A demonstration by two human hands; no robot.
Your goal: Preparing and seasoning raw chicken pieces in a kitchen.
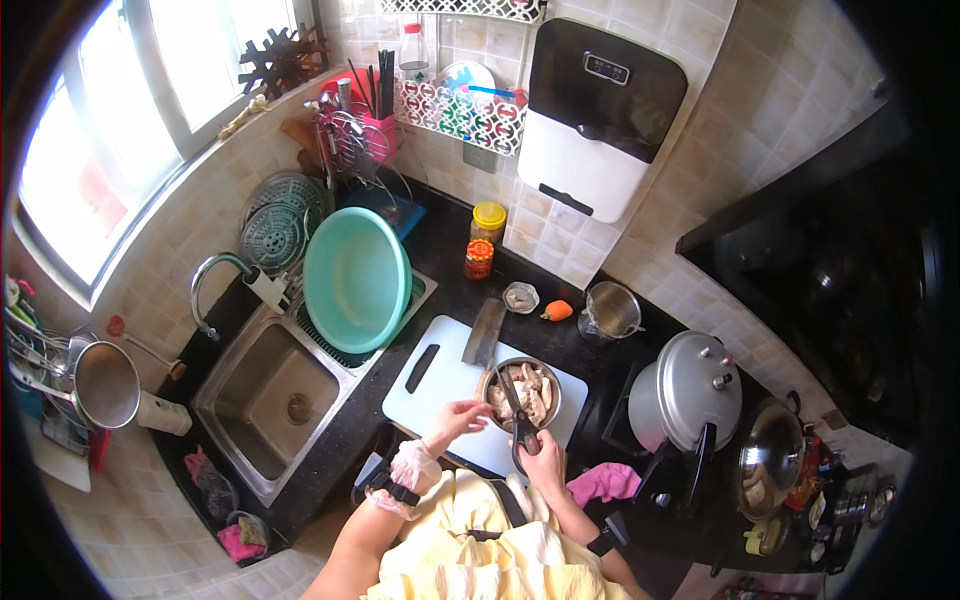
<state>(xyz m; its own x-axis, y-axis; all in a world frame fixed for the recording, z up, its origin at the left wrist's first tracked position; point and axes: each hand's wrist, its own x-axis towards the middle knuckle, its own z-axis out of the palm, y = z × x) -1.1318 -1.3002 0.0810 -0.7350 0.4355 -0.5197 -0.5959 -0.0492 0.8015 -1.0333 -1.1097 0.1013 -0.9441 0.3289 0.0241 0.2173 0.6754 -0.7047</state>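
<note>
My right hand grips the black handles of kitchen scissors, whose blades reach over a round metal bowl. Pieces of pale raw meat fill the bowl, which sits on a white cutting board. At the bowl's left side is my left hand, holding nothing, its fingers slightly apart; whether they touch the rim is unclear. A clear plastic sleeve is bunched at my left wrist. Above the bowl a cleaver lies with its blade across the board's far edge, its wooden handle partly hidden by the bowl.
A steel sink and an upright green basin are on the left. Behind the board stand a red-lidded jar, a small dish, a carrot piece and a metal pot. To the right are a pressure cooker and a pink cloth.
</note>
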